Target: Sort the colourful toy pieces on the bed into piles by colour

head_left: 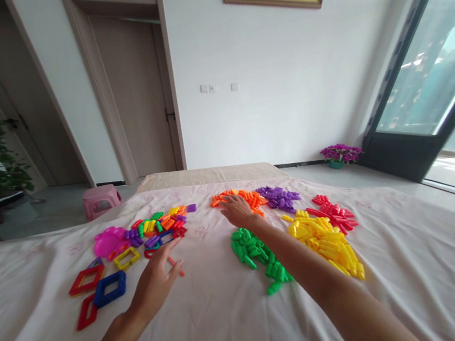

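Note:
My left hand (155, 275) is at the near side of a mixed-colour pile of plastic pieces (167, 222), thumb and fingers apart. A thin orange-red stick (175, 266) shows by its thumb; I cannot tell whether they touch. My right hand (236, 209) reaches over the pile of orange pieces (250, 198), its fingers stretched out and partly covering it. Below my right forearm lie green pieces (248, 246). Purple pieces (279, 198) lie just right of the orange ones, with yellow pieces (324, 241) and red pieces (334, 213) farther right.
Left of my left hand lie a blue square frame (114, 282), red frames (86, 279), a yellow frame (132, 257) and a magenta round piece (109, 242). Everything rests on a pale, wrinkled tablecloth (221, 316). A pink stool (101, 201) stands beyond the table's left side.

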